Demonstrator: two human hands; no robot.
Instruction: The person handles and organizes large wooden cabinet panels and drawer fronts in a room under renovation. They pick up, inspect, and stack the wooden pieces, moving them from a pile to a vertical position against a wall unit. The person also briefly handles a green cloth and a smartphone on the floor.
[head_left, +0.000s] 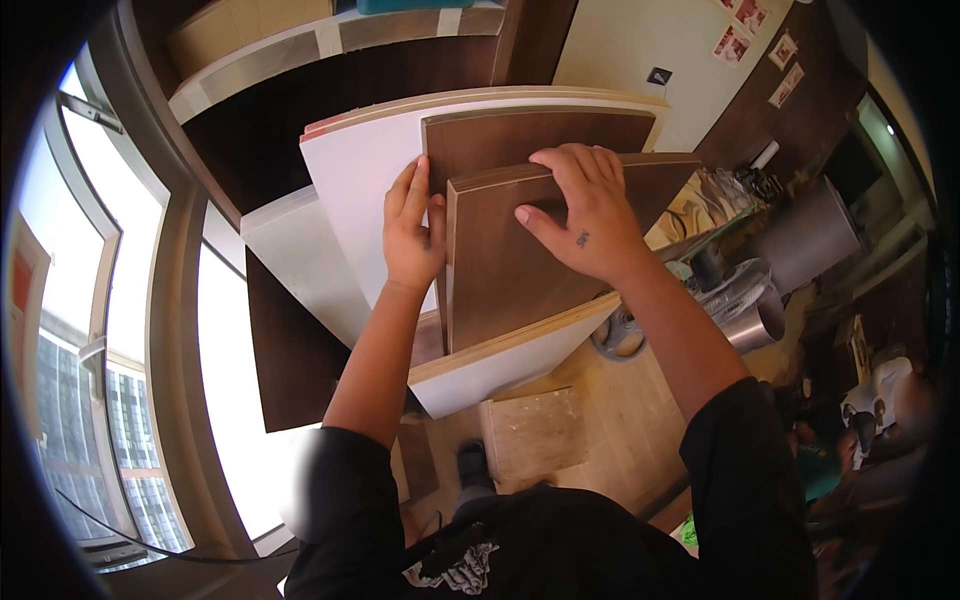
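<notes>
Several upright boards lean together in front of me. My right hand [585,210] is hooked over the top edge of the nearest brown wooden panel [515,265], its thumb on the near face and its fingers over the top. At the left ends of the brown boards, my left hand [412,235] rests with its fingers stretched upward and its thumb beside the near panel's edge. A second brown panel [480,135] stands just behind the first. Farther back is a larger white board [350,190]. Below and nearer to me, a white board with a pale edge [500,365] stands tilted.
A window [110,250] runs along the left. Behind the boards is a dark shelf unit with a cardboard box [240,35]. A grey cylinder [800,235] and clutter lie at right. On the floor by my foot is a wooden board [535,432].
</notes>
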